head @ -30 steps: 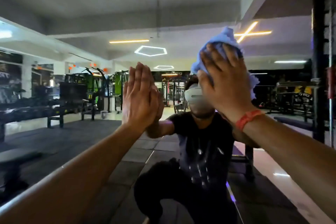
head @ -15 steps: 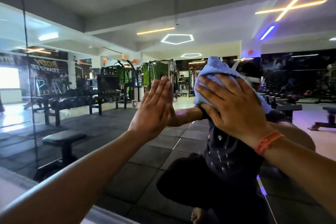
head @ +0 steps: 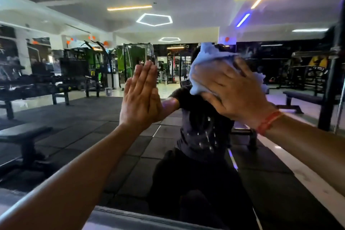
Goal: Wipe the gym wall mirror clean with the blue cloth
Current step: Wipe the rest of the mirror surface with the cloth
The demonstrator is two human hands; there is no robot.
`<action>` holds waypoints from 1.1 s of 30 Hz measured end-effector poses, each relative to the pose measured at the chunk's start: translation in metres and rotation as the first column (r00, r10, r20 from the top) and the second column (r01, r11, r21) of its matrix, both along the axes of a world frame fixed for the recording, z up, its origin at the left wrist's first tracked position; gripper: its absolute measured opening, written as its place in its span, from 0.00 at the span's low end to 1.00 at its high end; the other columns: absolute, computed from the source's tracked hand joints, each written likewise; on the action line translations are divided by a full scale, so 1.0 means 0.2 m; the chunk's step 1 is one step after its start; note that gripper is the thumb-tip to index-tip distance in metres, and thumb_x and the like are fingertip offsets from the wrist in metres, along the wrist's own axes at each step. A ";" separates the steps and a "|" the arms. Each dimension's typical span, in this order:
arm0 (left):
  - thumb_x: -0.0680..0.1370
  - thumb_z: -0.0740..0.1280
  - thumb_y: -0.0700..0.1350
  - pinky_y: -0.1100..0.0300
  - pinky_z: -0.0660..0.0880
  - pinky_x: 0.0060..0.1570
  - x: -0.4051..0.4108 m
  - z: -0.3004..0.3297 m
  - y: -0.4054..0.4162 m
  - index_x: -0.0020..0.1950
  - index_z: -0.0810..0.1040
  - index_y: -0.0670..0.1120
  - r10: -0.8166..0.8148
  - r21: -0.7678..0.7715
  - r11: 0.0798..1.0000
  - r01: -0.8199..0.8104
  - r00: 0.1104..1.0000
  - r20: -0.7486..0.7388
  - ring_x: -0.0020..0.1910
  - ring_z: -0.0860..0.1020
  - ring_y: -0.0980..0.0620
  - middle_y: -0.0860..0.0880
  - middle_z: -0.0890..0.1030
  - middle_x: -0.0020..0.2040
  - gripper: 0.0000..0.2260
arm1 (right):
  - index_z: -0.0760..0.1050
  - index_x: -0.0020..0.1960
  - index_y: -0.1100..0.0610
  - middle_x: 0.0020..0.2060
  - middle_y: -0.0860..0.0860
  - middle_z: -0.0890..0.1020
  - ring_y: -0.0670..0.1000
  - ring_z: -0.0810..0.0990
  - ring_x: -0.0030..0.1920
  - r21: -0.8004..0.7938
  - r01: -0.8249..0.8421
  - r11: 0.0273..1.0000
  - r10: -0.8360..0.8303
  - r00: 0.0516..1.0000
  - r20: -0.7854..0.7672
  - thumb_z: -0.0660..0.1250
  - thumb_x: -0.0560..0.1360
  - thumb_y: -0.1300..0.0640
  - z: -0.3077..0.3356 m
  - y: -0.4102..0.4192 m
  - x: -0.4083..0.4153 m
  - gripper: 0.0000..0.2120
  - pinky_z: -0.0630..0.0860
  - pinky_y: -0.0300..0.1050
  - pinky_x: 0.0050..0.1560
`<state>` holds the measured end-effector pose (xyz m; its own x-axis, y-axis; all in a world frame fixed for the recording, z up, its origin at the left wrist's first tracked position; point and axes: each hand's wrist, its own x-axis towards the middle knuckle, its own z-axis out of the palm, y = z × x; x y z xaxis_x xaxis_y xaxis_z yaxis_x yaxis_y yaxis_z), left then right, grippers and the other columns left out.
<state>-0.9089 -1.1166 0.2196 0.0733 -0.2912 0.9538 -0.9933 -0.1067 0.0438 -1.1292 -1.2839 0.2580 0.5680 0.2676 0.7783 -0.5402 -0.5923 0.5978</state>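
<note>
The gym wall mirror [head: 89,136] fills almost the whole view and reflects the gym and a crouching person. My left hand [head: 140,97] lies flat on the glass at centre, fingers straight and together, meeting its own reflection. To its right, my right hand [head: 233,91] presses the bunched blue cloth [head: 209,58] against the mirror with spread fingers. The cloth sticks out above and to the right of the hand. A red band circles my right wrist.
The mirror's lower edge [head: 130,216] runs along the bottom of the view above a pale ledge. A dark vertical rack post [head: 334,80] stands at the far right. Benches and machines appear only as reflections.
My right hand has slid the cloth down the glass, closer to the level of my left hand. My left hand stays flat on the mirror. The view has swung left and back.
</note>
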 end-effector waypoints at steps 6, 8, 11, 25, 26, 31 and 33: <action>0.81 0.37 0.68 0.43 0.47 0.81 0.03 -0.02 0.00 0.83 0.57 0.43 -0.024 0.039 0.999 0.025 0.999 -0.036 0.83 0.50 0.46 0.47 0.53 0.83 0.40 | 0.63 0.81 0.48 0.80 0.45 0.64 0.51 0.61 0.80 0.165 -0.045 0.985 0.071 0.986 -0.150 0.56 0.84 0.45 -0.54 0.20 0.23 0.26 0.57 0.60 0.78; 0.82 0.44 0.60 0.46 0.46 0.81 0.07 -0.03 -0.02 0.83 0.55 0.44 -0.020 0.030 0.999 0.021 0.999 -0.032 0.83 0.49 0.47 0.47 0.52 0.84 0.33 | 0.66 0.79 0.47 0.79 0.45 0.67 0.50 0.63 0.78 0.081 -0.030 0.996 0.056 0.942 -0.331 0.58 0.84 0.45 -0.54 0.13 0.06 0.25 0.58 0.59 0.77; 0.84 0.49 0.52 0.49 0.44 0.81 0.08 -0.08 -0.05 0.84 0.52 0.46 -0.034 -0.009 0.999 0.034 0.999 -0.030 0.84 0.46 0.49 0.48 0.50 0.85 0.28 | 0.67 0.79 0.45 0.77 0.43 0.69 0.50 0.66 0.77 -0.039 0.052 0.998 -0.059 0.972 -0.227 0.57 0.84 0.45 -0.38 0.02 -0.16 0.23 0.56 0.59 0.78; 0.84 0.58 0.46 0.41 0.58 0.78 0.06 -0.36 -0.06 0.83 0.59 0.44 -0.138 0.200 0.976 0.087 0.956 0.258 0.83 0.50 0.46 0.47 0.55 0.84 0.27 | 0.64 0.80 0.47 0.78 0.44 0.65 0.52 0.62 0.80 0.239 0.112 0.965 -0.144 0.982 0.123 0.57 0.83 0.49 -0.57 0.09 -0.19 0.25 0.59 0.64 0.76; 0.84 0.58 0.45 0.41 0.59 0.77 0.05 -0.35 -0.07 0.83 0.59 0.44 -0.143 0.205 0.975 0.086 0.949 0.280 0.83 0.51 0.46 0.47 0.55 0.84 0.27 | 0.65 0.80 0.49 0.79 0.46 0.65 0.54 0.61 0.80 0.310 0.047 0.949 -0.117 0.971 0.209 0.58 0.83 0.50 -0.66 0.11 -0.12 0.25 0.60 0.67 0.75; 0.81 0.57 0.46 0.42 0.61 0.77 0.03 -0.34 -0.09 0.81 0.64 0.44 -0.189 0.258 0.963 0.076 0.874 0.448 0.82 0.55 0.45 0.47 0.60 0.82 0.27 | 0.63 0.81 0.48 0.79 0.46 0.64 0.51 0.61 0.80 0.189 0.120 0.975 -0.078 0.974 -0.213 0.57 0.84 0.46 -0.82 0.18 0.02 0.26 0.62 0.62 0.73; 0.81 0.58 0.46 0.42 0.61 0.77 0.01 -0.35 -0.10 0.81 0.64 0.44 -0.174 0.238 0.968 0.075 0.887 0.427 0.82 0.55 0.45 0.48 0.60 0.82 0.26 | 0.63 0.80 0.46 0.78 0.45 0.66 0.50 0.65 0.78 0.071 0.187 0.980 -0.162 0.949 -0.270 0.50 0.85 0.46 -0.64 0.11 -0.14 0.24 0.61 0.61 0.73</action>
